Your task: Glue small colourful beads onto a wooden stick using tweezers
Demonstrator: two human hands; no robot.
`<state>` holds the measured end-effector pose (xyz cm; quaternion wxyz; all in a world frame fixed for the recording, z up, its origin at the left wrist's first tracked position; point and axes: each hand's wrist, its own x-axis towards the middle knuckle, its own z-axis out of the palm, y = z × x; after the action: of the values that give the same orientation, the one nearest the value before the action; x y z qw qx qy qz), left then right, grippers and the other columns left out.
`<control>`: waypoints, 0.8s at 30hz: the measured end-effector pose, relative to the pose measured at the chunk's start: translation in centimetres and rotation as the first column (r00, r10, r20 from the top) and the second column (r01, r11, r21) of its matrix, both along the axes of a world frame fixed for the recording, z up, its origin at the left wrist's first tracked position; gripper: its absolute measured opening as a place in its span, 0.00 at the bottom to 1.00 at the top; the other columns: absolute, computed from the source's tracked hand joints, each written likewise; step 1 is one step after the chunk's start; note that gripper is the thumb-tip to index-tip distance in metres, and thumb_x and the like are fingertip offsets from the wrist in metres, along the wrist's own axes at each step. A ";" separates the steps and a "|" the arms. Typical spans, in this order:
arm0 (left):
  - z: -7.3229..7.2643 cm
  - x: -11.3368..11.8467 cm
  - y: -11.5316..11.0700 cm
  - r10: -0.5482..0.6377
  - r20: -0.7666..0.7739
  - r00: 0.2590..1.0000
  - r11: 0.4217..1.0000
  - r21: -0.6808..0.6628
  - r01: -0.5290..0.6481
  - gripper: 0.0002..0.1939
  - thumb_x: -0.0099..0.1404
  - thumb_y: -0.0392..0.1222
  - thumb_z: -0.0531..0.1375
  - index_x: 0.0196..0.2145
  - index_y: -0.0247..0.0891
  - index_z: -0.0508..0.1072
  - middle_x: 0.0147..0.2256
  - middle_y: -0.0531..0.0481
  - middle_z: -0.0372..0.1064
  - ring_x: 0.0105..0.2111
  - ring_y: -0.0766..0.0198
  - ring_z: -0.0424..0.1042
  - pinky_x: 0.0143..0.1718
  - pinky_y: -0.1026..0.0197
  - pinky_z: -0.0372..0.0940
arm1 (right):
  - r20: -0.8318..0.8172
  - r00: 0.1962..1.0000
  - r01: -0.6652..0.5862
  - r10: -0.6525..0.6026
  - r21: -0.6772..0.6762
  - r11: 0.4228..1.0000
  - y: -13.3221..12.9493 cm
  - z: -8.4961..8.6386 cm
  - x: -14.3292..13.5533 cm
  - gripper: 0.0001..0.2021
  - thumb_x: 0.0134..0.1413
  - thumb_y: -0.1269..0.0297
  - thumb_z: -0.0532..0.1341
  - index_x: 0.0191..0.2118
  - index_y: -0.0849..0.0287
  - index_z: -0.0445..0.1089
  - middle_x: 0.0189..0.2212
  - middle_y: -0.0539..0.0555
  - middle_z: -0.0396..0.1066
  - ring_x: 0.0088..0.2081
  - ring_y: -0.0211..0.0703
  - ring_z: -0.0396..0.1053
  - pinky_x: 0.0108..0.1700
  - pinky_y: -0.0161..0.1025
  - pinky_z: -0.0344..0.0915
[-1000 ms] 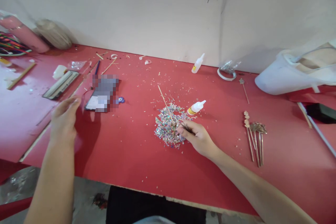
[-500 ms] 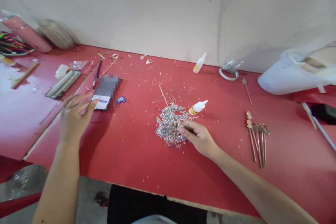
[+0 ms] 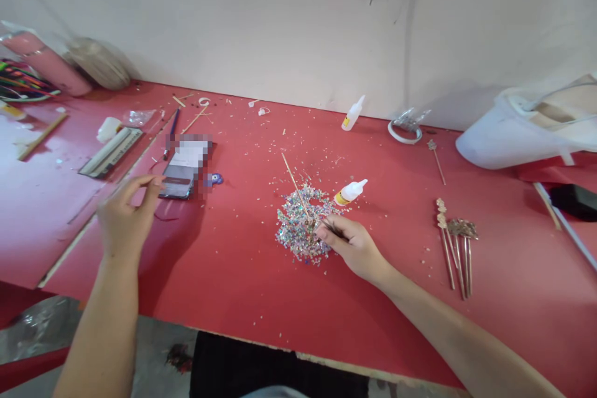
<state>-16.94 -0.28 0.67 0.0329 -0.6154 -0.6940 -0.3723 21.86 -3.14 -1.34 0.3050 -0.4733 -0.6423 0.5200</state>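
Stick (image 3: 295,185) in sequin pile (image 3: 293,239), near right hand (image 3: 351,244) pinching tweezers (image 3: 336,228); left hand (image 3: 125,217), thumb and forefinger pressed together, beside phone (image 3: 181,177).

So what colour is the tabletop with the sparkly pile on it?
The tabletop is red, showing best in the head view.

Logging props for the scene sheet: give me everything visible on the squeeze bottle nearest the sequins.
The squeeze bottle is small and white, apparently plastic, with a yellow label near its base and a narrow, tapered nozzle. It appears to lie on its side on the red table, nozzle pointing right and slightly towards the wall. Its base end sits at the edge of the sequins. The right hand is just nearer the camera, not visibly touching it. Label text and fill level can't be read.
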 end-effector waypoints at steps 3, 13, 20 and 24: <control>0.7 1.3 -0.6 -0.091 0.188 0.978 0.995 -0.018 0.096 0.10 0.66 0.47 0.57 0.40 0.44 0.76 0.31 0.49 0.75 0.37 0.55 0.76 0.42 0.53 0.69 | 0.008 1.000 -0.001 0.001 0.000 1.000 0.0 -0.1 0.1 0.21 0.61 0.48 0.55 0.24 0.56 0.52 0.21 0.44 0.48 0.24 0.34 0.49 0.27 0.35 0.49; 2.3 3.3 0.0 -0.055 0.333 0.941 0.968 0.248 -0.032 0.02 0.59 0.38 0.61 0.32 0.41 0.74 0.25 0.53 0.69 0.25 0.64 0.71 0.25 0.61 0.63 | 0.018 1.000 0.002 -0.002 0.017 1.000 0.1 0.3 -0.1 0.22 0.61 0.46 0.55 0.24 0.56 0.53 0.21 0.44 0.49 0.24 0.34 0.49 0.27 0.35 0.49; 4.3 2.7 3.6 -0.124 0.229 0.965 0.959 0.278 0.057 0.07 0.67 0.45 0.59 0.41 0.42 0.73 0.31 0.54 0.69 0.29 0.66 0.71 0.32 0.59 0.65 | 0.024 1.000 -0.004 0.004 0.013 1.000 0.1 0.0 0.0 0.22 0.61 0.46 0.54 0.24 0.56 0.54 0.21 0.45 0.48 0.24 0.35 0.48 0.27 0.35 0.49; 3.4 1.5 6.1 -0.161 0.057 0.985 0.971 0.191 0.147 0.10 0.70 0.42 0.54 0.43 0.37 0.74 0.35 0.50 0.71 0.34 0.65 0.71 0.41 0.58 0.67 | 0.021 1.000 0.003 -0.004 0.016 1.000 0.0 -0.1 0.0 0.22 0.61 0.45 0.54 0.24 0.56 0.53 0.21 0.44 0.48 0.24 0.34 0.48 0.26 0.35 0.49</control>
<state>-15.47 5.81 4.03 0.0362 -0.6478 -0.6070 -0.4589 21.84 -3.13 -1.41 0.3029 -0.4775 -0.6489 0.5091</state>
